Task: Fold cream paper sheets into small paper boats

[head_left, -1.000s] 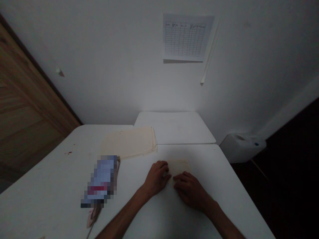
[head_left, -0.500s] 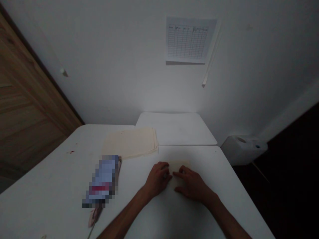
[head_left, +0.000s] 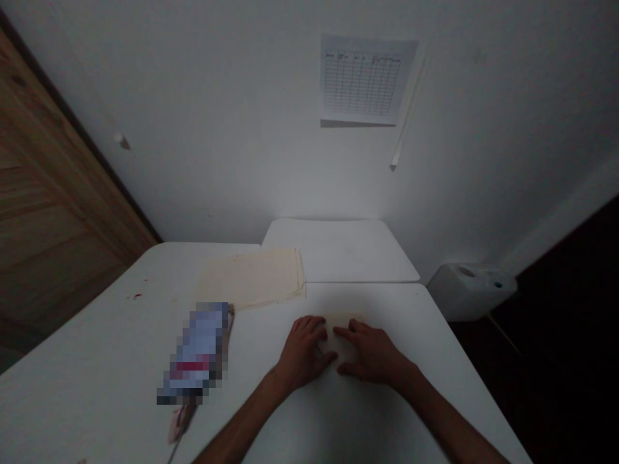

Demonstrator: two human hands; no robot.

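A small cream sheet, apparently paper (head_left: 342, 345), lies on the white table between my hands and partly beneath them. My left hand (head_left: 305, 351) rests at its left side, the fingers bent and the thumb held apart, pointing right. On the opposite side, my right hand (head_left: 374, 351) has its index finger stretched across the sheet and its thumb spread below. Both hands touch the sheet without visibly gripping it. How far the sheet reaches under my palms is hidden.
Larger cream sheets (head_left: 251, 277) lie stacked at the back left. A blurred blue item (head_left: 198, 351) rests on a pinkish object (head_left: 180, 422) near the table seam. A white container (head_left: 474, 290) stands beyond the right edge. A printed chart (head_left: 365, 80) hangs on the wall.
My left thumb has stretched out to the right, away from its fingers. My right hand has shifted only slightly. The sheet stays in place.
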